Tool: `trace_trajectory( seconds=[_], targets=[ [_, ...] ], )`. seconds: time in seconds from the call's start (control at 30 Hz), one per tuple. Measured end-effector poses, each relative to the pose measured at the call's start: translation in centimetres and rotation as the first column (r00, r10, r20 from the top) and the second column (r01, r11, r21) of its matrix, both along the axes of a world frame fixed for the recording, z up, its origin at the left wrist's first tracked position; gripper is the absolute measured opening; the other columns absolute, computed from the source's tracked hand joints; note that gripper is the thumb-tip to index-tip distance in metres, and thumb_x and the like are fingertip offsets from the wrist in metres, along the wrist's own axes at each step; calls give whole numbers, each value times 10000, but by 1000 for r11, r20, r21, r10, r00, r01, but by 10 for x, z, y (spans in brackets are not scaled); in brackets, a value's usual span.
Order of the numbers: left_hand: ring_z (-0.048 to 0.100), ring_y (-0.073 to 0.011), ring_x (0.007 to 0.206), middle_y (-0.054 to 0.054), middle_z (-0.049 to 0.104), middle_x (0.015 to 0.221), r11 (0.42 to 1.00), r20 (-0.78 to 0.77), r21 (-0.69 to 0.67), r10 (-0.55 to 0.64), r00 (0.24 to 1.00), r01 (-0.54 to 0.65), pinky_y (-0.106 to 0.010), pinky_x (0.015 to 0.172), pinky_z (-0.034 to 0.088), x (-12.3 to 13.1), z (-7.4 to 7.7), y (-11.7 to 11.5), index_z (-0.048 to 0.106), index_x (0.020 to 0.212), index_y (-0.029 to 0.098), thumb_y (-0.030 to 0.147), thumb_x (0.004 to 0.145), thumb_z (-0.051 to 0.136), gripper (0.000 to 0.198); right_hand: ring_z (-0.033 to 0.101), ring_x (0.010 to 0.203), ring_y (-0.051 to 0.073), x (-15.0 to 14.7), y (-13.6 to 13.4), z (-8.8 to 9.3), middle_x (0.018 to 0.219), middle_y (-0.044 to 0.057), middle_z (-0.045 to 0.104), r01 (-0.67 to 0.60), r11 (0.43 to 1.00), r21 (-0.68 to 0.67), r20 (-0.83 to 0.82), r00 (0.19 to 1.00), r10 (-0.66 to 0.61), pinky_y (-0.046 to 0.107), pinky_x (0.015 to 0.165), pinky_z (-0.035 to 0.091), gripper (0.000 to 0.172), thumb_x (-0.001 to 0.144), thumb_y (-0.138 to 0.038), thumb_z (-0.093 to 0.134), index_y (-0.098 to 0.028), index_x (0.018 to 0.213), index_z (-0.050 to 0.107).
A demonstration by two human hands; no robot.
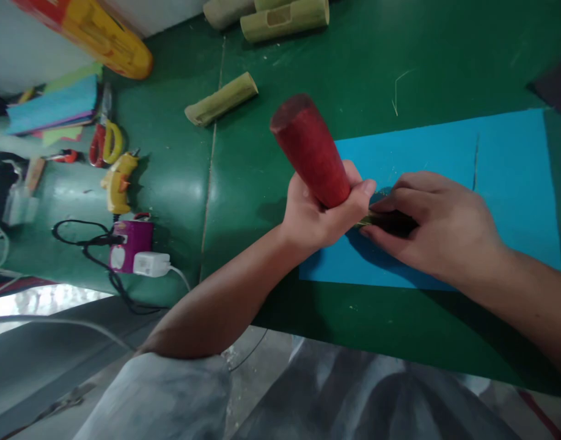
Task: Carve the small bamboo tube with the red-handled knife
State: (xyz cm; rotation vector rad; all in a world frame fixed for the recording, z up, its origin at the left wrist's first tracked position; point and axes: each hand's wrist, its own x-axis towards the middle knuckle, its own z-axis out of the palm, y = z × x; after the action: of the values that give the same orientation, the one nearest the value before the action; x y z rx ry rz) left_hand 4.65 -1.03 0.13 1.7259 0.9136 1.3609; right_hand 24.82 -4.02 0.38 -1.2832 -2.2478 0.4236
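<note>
My left hand (319, 211) is closed around a thick red handle (310, 150) that sticks up and to the left. Its lower end meets a thin greenish bamboo piece (370, 219) lying on a blue sheet (491, 165). My right hand (434, 223) rests curled over that piece, fingers pressing it down onto the sheet. Most of the piece is hidden under the fingers. Both hands touch near the sheet's left edge.
The green table (244, 183) carries cut bamboo sections (222, 99) and more bamboo sections (285, 18) at the back. At left lie a yellow glue gun (118, 180), scissors (105, 142), stacked coloured sheets (54, 107), a purple power strip (130, 244) with a white charger and cables.
</note>
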Motion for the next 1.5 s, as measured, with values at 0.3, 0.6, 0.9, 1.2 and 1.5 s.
trace_trajectory(
  seconds=[0.3, 0.6, 0.9, 1.2, 1.5],
  targets=[
    [552, -106, 508, 37, 526, 572, 997, -111, 46, -60, 992, 65, -250, 487, 504, -1, 7, 1, 509, 652, 233, 197, 906, 720, 333, 672, 837, 256, 0, 2, 2, 848, 83, 735, -20, 999, -25, -14, 1000, 20, 388, 693, 405, 243, 1021, -394, 708, -238, 845, 772],
    [619, -106, 592, 42, 638, 653, 982, -92, 146, 133, 987, -119, -270, 622, 600, 3, -5, -3, 580, 718, 240, 333, 1030, 809, 397, 712, 887, 296, -2, -1, 3, 869, 95, 746, -44, 999, -5, 5, 999, 44, 423, 711, 467, 239, 1048, -384, 712, -263, 849, 764],
    [528, -94, 499, 48, 493, 578, 999, -24, 17, 49, 998, -49, -268, 494, 520, 2, -1, -3, 525, 686, 237, 423, 1045, 793, 485, 716, 864, 289, 0, -1, 0, 873, 91, 741, -29, 999, -16, 12, 1000, 29, 409, 672, 461, 247, 1041, -440, 734, -238, 942, 837],
    [510, -86, 501, 49, 528, 585, 999, -65, 0, -47, 997, 47, -243, 477, 466, 0, 3, 0, 527, 660, 230, 236, 963, 779, 394, 716, 867, 289, -2, -3, -2, 874, 96, 759, 5, 1000, 8, -27, 1000, -5, 412, 693, 465, 239, 1032, -409, 719, -225, 931, 833],
    [559, -97, 531, 43, 587, 625, 998, -121, 70, 11, 993, -2, -252, 501, 500, -2, -1, -4, 568, 699, 233, 237, 972, 800, 358, 707, 887, 297, -1, -2, 2, 868, 96, 727, -36, 999, -25, -8, 999, 36, 423, 710, 453, 241, 1062, -390, 700, -265, 876, 787]
  ],
)
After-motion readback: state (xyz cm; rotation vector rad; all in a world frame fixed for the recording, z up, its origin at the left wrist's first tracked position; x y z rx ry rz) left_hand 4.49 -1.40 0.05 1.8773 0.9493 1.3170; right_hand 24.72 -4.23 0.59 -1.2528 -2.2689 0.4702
